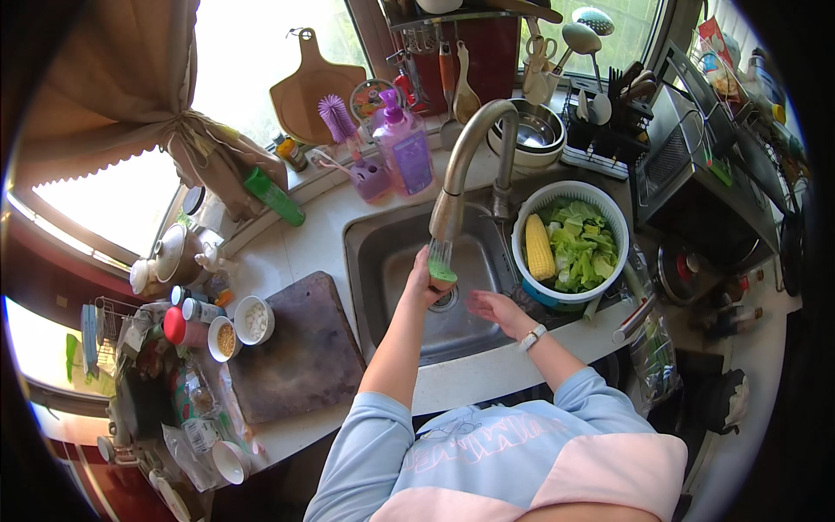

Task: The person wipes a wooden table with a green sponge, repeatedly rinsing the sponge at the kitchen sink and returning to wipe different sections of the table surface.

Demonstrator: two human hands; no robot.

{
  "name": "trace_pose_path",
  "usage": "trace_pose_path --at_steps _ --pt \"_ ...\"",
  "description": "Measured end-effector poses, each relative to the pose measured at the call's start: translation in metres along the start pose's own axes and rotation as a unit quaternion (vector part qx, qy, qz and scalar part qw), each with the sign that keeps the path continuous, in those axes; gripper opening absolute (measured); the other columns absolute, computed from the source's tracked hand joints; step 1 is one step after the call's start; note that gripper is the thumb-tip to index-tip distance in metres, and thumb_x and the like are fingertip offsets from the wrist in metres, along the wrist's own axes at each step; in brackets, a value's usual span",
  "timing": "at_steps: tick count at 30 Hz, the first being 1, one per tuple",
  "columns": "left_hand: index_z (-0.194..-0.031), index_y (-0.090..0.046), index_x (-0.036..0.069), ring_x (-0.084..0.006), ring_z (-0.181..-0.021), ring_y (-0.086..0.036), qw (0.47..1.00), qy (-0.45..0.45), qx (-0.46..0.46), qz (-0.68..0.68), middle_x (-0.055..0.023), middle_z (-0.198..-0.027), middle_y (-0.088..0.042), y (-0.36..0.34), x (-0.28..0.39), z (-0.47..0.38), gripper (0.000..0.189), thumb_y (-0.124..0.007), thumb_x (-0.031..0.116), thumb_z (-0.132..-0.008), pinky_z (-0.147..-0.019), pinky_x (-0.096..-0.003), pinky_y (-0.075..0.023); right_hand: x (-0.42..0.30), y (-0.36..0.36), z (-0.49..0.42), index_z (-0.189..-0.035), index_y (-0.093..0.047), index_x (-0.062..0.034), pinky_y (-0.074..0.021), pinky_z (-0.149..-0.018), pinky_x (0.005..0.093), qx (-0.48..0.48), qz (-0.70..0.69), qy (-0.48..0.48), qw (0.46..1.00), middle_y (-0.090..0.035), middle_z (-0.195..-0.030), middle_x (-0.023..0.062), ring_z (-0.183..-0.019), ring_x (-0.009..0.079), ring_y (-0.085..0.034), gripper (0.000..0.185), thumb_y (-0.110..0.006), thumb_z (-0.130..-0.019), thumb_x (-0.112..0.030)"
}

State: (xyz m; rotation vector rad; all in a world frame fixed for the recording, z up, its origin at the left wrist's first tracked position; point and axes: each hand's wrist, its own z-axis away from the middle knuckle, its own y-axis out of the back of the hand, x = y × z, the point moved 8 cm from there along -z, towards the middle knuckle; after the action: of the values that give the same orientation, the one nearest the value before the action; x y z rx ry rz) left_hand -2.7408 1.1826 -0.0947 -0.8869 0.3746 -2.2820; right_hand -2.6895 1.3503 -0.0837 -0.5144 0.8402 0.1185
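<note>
My left hand (424, 279) holds a green scrubbing sponge (441, 269) in the stream from the faucet (447, 212). Water falls straight onto the sponge's green face. My right hand (501, 313) hovers over the near right part of the steel sink (398, 313), palm partly turned up, fingers apart and nothing in it. Below and between the hands shows the drain (445, 300). Right of the sink stands a white colander (520, 245) with a peeled corn cob (539, 246) and torn green lettuce leaves (584, 238).
Left of the sink lies a dark cutting board (300, 359), with white bowls of garlic cloves (255, 322) and yellowish grains (226, 340) at its far left edge. Behind the sink stand a purple soap bottle (408, 153) and nested bowls (531, 134). A knife handle (634, 320) juts out at right.
</note>
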Motion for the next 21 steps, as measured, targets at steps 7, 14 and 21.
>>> trace_pose_path --at_steps 7,14,21 --pt "-0.120 -0.048 0.016 -0.0301 -0.100 -0.056 0.999 0.013 0.016 0.029 -0.0096 -0.112 -0.053 0.006 -0.012 -0.015 0.044 -0.050 0.051 -0.095 -0.083 -0.0588 -0.0519 0.013 -0.001 0.000 -0.126 -0.054 0.0020 -0.0466 -0.096 0.0325 -0.025 -0.001 0.001 1.000 -0.066 -0.116 0.0152 -0.107 0.0226 -0.064 0.040 -0.041 -0.100 -0.026" --pt "-0.125 -0.044 0.011 -0.0315 -0.099 -0.059 0.982 0.057 -0.076 0.162 -0.0149 -0.109 -0.054 -0.017 -0.006 0.006 0.050 -0.051 0.051 -0.095 -0.085 -0.0554 -0.0528 0.009 -0.015 0.001 -0.123 -0.057 -0.0055 -0.0474 -0.090 0.0307 -0.009 -0.021 -0.028 0.999 -0.067 -0.116 0.0093 -0.103 0.0200 -0.065 0.036 -0.043 -0.100 -0.030" --pt "-0.110 -0.052 0.010 -0.0204 -0.077 -0.060 0.972 -0.206 0.000 -0.114 -0.0051 -0.087 -0.058 0.003 0.010 -0.020 0.024 -0.063 0.021 -0.092 -0.065 -0.0363 -0.0501 0.011 -0.013 0.010 -0.124 -0.056 -0.0064 -0.0499 -0.085 0.0315 -0.014 -0.044 -0.022 0.999 -0.066 -0.118 0.0084 -0.099 0.0195 -0.067 0.036 -0.046 -0.099 -0.031"
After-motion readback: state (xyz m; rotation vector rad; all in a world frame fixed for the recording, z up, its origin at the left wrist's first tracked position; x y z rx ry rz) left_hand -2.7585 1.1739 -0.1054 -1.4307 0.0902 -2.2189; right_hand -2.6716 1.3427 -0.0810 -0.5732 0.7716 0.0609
